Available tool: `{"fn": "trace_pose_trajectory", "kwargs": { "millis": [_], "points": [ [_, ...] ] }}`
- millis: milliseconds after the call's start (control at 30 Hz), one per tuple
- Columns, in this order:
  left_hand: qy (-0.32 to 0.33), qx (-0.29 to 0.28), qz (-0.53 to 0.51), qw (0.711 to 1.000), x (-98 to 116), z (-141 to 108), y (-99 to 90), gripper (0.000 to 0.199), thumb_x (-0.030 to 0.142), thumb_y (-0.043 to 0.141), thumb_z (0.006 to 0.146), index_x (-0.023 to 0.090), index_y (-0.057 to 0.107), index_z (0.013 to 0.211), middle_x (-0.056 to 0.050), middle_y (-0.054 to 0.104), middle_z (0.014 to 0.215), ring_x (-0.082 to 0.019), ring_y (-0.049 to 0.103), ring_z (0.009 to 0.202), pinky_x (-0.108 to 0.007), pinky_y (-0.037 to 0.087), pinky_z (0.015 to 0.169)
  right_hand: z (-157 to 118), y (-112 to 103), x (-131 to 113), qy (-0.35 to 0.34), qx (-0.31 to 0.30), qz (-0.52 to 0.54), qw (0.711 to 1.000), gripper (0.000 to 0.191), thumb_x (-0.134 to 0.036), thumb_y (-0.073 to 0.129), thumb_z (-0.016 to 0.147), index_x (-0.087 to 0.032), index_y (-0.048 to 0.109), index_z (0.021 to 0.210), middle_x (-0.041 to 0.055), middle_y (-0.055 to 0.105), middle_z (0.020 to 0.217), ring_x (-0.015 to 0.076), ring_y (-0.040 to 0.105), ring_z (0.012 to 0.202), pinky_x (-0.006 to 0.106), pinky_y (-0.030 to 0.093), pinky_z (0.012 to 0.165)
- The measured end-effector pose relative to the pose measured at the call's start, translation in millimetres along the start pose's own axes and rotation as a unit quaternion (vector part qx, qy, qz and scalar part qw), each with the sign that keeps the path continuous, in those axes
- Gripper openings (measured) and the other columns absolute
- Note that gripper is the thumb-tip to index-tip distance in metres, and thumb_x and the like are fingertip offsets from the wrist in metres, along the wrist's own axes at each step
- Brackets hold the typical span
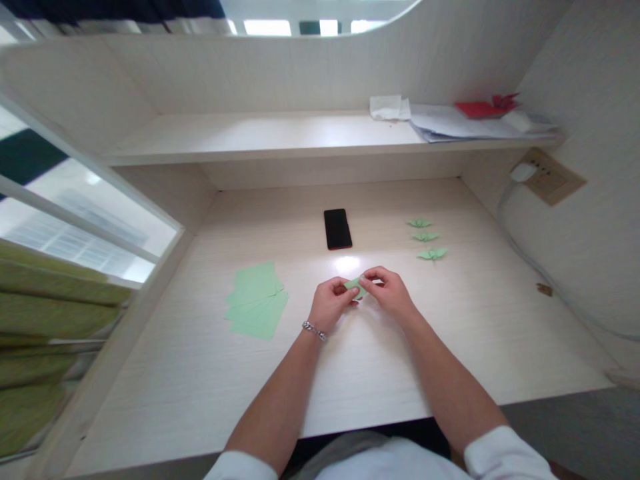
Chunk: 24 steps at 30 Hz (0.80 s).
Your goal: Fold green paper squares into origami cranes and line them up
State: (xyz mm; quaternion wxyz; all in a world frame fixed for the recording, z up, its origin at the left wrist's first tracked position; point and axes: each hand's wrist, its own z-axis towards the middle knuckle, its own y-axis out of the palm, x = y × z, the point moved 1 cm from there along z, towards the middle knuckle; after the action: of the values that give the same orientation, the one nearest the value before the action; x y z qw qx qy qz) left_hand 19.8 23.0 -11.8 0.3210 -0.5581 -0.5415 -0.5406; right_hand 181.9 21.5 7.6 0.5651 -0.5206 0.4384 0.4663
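Observation:
A small folded piece of green paper [355, 287] is pinched between my two hands above the desk. My left hand [331, 301], with a metal bracelet at its wrist, grips its left side. On its right side, the fingers of my right hand [389, 291] are closed. To the left, several sheets of green paper [257, 300] lie fanned out and overlapping. Three small folded green paper shapes with pointed ends, the back one [419, 223], the middle one [425, 237] and the front one [432, 254], sit in a column at the right.
A black phone [338, 229] lies on the desk [165, 373] beyond my hands. The shelf [250, 137] behind holds white papers [440, 127], a red item [480, 110] and a white tissue [389, 107]. A cable [525, 257] runs down the right wall from a socket [553, 177].

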Motion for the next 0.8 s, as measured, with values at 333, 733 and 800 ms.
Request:
{"fn": "trace_pose_trajectory", "kwargs": {
  "millis": [333, 733, 800],
  "points": [
    [-0.003, -0.023, -0.035, 0.999, -4.0, -2.8, 6.1, 0.034, 0.035, 0.079, 0.065, 0.013, 0.058, 0.080, -0.003, 0.067, 0.070, -0.022, 0.071, 0.070, -0.032, 0.059, 0.063, -0.7, 3.7, 2.2, -0.004, 0.034, 0.020, 0.999, 0.022, -0.030, 0.070, 0.071, -0.017, 0.071, 0.089, 0.0033, 0.068, 0.073, 0.0166, 0.061, 0.066, 0.026, 0.048, 0.059],
    [-0.001, -0.002, -0.061, 0.998, -7.9, 0.0, 6.1, 0.032, 0.031, 0.079, 0.065, 0.013, 0.059, 0.082, -0.002, 0.066, 0.071, -0.019, 0.070, 0.068, -0.036, 0.059, 0.070, -5.3, 7.5, -2.0, -0.070, 0.051, -0.031, 0.996, 0.023, -0.026, 0.068, 0.076, -0.022, 0.074, 0.099, 0.0054, 0.071, 0.090, 0.0175, 0.065, 0.078, 0.028, 0.053, 0.068],
    [0.001, 0.003, -0.062, 0.998, -9.0, 0.7, 5.4, 0.031, 0.030, 0.078, 0.065, 0.013, 0.059, 0.082, -0.001, 0.065, 0.071, -0.019, 0.069, 0.067, -0.037, 0.059, 0.071, -5.6, 7.6, -2.9, -0.089, 0.052, -0.052, 0.993, 0.024, -0.024, 0.067, 0.078, -0.023, 0.074, 0.100, 0.0048, 0.070, 0.089, 0.0165, 0.064, 0.076, 0.028, 0.052, 0.067]
  ]
}}
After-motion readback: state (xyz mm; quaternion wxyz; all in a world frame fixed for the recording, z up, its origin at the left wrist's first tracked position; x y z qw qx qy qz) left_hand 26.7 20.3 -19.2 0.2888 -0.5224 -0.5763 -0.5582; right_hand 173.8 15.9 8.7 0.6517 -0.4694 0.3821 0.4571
